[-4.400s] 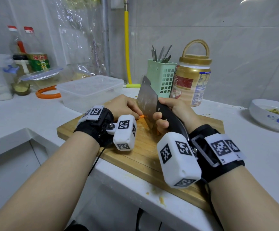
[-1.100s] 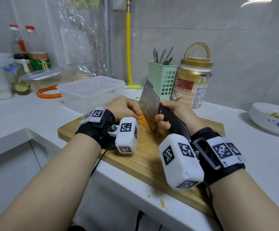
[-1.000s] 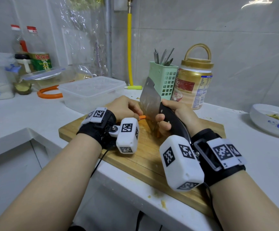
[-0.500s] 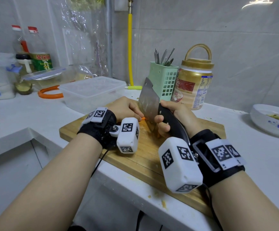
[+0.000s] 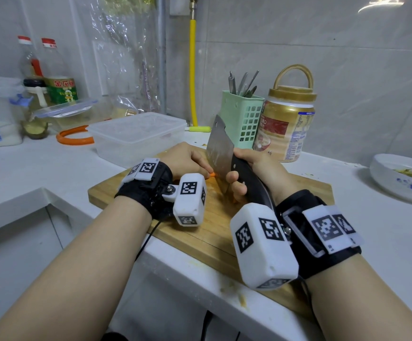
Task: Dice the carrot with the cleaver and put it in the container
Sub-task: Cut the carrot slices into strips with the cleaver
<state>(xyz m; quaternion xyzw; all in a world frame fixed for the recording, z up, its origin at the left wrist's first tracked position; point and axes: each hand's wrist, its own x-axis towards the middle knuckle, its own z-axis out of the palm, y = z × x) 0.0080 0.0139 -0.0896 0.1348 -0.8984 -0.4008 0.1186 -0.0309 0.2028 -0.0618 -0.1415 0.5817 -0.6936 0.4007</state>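
A home kitchen; grey tiled walls (image 5: 347, 57) rise behind a white countertop (image 5: 23, 168), and a yellow gas hose (image 5: 193, 70) runs down the back wall; cooking-oil bottles (image 5: 57, 77) stand at the counter's far left corner; a green utensil basket (image 5: 243, 118) holding metal tools sits along the back edge beside a gold-lidded jar (image 5: 287, 124); a wooden chopping board (image 5: 214, 217) lies at the front edge; a white bowl (image 5: 401, 190) of scraps rests near the right edge.
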